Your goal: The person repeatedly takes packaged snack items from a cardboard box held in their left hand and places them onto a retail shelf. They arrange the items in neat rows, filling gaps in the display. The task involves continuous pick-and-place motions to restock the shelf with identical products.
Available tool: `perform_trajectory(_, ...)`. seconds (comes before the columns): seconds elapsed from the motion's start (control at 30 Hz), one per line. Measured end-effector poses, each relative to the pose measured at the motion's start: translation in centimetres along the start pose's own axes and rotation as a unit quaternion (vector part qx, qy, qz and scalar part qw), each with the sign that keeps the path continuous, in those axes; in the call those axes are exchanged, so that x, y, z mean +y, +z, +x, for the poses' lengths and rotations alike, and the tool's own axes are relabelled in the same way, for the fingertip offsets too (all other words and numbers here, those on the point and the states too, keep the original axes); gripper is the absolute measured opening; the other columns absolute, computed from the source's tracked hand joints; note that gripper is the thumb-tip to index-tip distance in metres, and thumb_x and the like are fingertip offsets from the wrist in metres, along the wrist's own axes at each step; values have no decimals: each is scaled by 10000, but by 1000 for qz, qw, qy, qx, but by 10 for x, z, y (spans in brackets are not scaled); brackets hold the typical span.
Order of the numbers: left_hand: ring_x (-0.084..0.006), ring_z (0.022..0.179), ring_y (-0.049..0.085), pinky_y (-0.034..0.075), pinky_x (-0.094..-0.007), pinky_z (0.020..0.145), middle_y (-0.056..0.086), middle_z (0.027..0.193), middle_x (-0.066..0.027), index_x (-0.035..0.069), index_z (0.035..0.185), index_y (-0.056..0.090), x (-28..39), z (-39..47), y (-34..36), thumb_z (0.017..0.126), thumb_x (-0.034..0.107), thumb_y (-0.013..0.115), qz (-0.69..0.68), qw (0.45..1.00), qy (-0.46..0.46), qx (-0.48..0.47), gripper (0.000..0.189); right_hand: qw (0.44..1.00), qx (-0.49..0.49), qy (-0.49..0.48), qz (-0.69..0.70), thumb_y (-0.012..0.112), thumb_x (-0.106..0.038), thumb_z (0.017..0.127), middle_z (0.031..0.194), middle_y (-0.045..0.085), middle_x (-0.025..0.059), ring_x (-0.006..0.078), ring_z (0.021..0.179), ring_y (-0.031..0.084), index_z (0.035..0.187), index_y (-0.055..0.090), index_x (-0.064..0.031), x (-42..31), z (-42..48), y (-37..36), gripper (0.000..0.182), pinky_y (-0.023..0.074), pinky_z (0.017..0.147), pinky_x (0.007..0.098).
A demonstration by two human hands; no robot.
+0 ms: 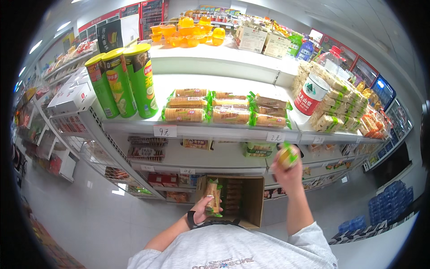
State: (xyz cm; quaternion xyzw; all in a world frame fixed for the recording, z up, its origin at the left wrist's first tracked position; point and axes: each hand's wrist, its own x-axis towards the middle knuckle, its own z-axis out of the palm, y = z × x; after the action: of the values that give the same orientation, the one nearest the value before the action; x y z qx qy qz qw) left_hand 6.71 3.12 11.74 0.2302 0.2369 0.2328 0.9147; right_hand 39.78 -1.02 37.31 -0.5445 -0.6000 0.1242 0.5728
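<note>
My left hand (202, 209) is closed around packs of round biscuits (212, 199) in clear wrap with green ends, held over an open cardboard box (254, 201). More biscuit packs (234, 193) sit inside that box, partly in shadow. Out to the right, my right hand (288, 175) grips a biscuit pack (288, 158), blurred and seen nearly end-on, in front of the shelf edge. On the white upper shelf, similar biscuit packs (230, 115) lie stacked in three side-by-side piles.
Three green Lay's canisters (141, 84) stand left of the piles. At right are a large Nongfu Spring water bottle (310, 95) and stacked puffed-grain snack packs (336, 107). Handwritten price cards (164, 131) hang on the shelf edge. Lower shelves hold boxed snacks (258, 149). Blue bottled-water packs (389, 200) stand at right.
</note>
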Motion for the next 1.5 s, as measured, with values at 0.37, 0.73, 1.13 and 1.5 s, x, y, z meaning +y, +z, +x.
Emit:
perform_trajectory(0.37,-326,1154,754,624,-492,1002,690,1394,-153,144,1635,440,14,-3,13,1182,355,537,82,996,7,16,509,869,27,-258,-421,859,-144,903,1334,679,87,355,1298,587,1361,666,-125,-51,141,-2,497,445,1123,520)
perform_trajectory(0.73,-317,1176,740,622,-501,1000,656,1432,-152,156,1664,399,23,-10,20,1166,333,573,89,996,29,-3,557,861,107,-305,-392,855,-115,890,1299,696,90,342,1269,605,1254,784,-135,-42,131,23,372,436,1119,505)
perform_trajectory(1.13,-225,1138,710,610,-394,991,557,1554,-114,230,1842,43,37,-16,30,1127,311,692,229,971,24,-63,969,880,-409,-152,-188,874,-124,862,1619,566,182,443,1463,555,1438,710,-205,6,-55,110,604,511,1190,569)
perform_trajectory(1.5,-262,1247,698,601,-430,1038,524,1639,-116,165,1821,127,42,-12,22,1214,527,438,22,997,53,-46,772,910,-291,-210,-207,905,-108,771,1350,680,144,411,1247,648,1213,767,-183,11,-34,102,469,570,1035,520)
